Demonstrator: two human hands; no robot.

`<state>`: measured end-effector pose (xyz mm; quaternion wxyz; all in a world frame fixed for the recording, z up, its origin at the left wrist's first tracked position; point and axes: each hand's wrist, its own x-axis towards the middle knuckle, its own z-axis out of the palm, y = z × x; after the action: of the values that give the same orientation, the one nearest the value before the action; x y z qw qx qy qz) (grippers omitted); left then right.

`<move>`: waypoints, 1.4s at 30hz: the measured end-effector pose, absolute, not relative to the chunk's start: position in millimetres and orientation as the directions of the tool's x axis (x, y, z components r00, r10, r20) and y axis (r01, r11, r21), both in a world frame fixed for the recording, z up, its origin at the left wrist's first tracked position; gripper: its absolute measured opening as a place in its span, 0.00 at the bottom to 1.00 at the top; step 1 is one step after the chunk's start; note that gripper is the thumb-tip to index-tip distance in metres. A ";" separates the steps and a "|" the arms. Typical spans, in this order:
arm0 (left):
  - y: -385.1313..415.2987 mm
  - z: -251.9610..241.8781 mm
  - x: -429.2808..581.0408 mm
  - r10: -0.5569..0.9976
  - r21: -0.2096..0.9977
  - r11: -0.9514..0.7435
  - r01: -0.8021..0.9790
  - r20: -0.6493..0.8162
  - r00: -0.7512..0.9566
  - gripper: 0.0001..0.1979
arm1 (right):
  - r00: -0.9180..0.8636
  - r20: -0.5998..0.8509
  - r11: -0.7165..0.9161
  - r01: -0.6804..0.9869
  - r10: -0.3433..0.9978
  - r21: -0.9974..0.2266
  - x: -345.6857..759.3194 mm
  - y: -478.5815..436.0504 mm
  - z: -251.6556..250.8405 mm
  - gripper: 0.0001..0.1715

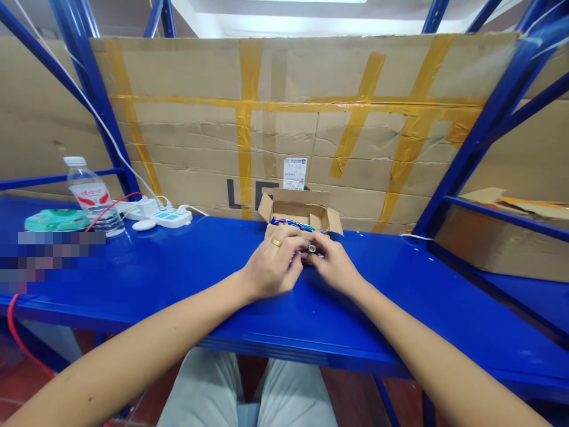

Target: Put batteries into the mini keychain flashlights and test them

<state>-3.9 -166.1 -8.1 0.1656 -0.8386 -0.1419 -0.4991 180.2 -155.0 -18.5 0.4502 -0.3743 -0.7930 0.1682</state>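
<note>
Forearms (pixel 146 350) frame fingers (pixel 323 242) holding a shiny, round-ended piece (pixel 312 249)

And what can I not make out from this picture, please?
Head view:
Round-ended piece: the rest, hidden by left hand and right hand.
Small carton: its floor, covered by shiny pieces.
White label: print too small.
Blue table: part at left, masked by pixelation.
Right box: cut off by edge.

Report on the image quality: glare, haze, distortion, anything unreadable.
Head view: bright white ceiling light at the top edge; head view: whitish haze over the upper right of the tall brown cardboard sheet; head view: blue metal posts splay outward toward the top, likely wide-angle distortion; head view: small shiny round-ended piece at the right hand lacks fine detail.
</note>
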 end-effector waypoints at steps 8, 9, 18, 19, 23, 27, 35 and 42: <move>-157.9 0.7 -28.8 0.455 0.040 -0.883 0.468 0.316 0.832 0.09 | -0.299 0.543 0.620 0.385 0.785 -0.684 188.6 -149.2 -20.4 0.04; -157.3 0.8 -29.8 0.464 0.050 -0.882 0.468 0.262 0.846 0.10 | -0.297 0.536 0.613 0.380 0.790 -0.693 188.2 -149.9 -19.6 0.04; -155.0 -1.3 -28.6 0.439 0.143 -0.894 0.424 0.096 0.893 0.10 | -0.343 0.326 0.413 0.220 0.881 -0.884 188.3 -155.5 -7.2 0.16; -154.8 -1.2 -28.3 0.446 0.159 -0.889 0.429 0.096 0.890 0.09 | -0.366 0.300 0.407 0.259 0.881 -0.876 189.4 -154.8 -7.8 0.16; -153.7 -0.3 -28.7 0.498 0.192 -0.859 0.474 0.099 0.862 0.05 | -0.561 0.092 0.367 0.400 0.822 -0.840 192.1 -152.9 -13.7 0.14; -151.3 0.8 -30.4 0.532 0.227 -0.838 0.496 0.139 0.835 0.03 | -0.614 0.090 0.401 0.392 0.784 -0.828 192.9 -152.5 -18.7 0.10; -157.0 -3.7 -21.8 0.402 0.203 -0.913 0.353 0.593 0.698 0.05 | -0.584 0.145 0.439 0.399 0.798 -0.805 190.4 -151.3 -21.5 0.09; -157.1 -12.6 -17.4 0.327 0.118 -0.942 0.315 0.535 0.779 0.08 | -0.579 0.131 0.401 0.366 0.805 -0.840 188.5 -151.0 -24.0 0.09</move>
<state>-17.4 -157.1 -12.6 -0.0111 -0.9431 -0.1702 -0.2856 188.5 -151.0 -24.0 0.2716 -0.3699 -0.7916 0.4036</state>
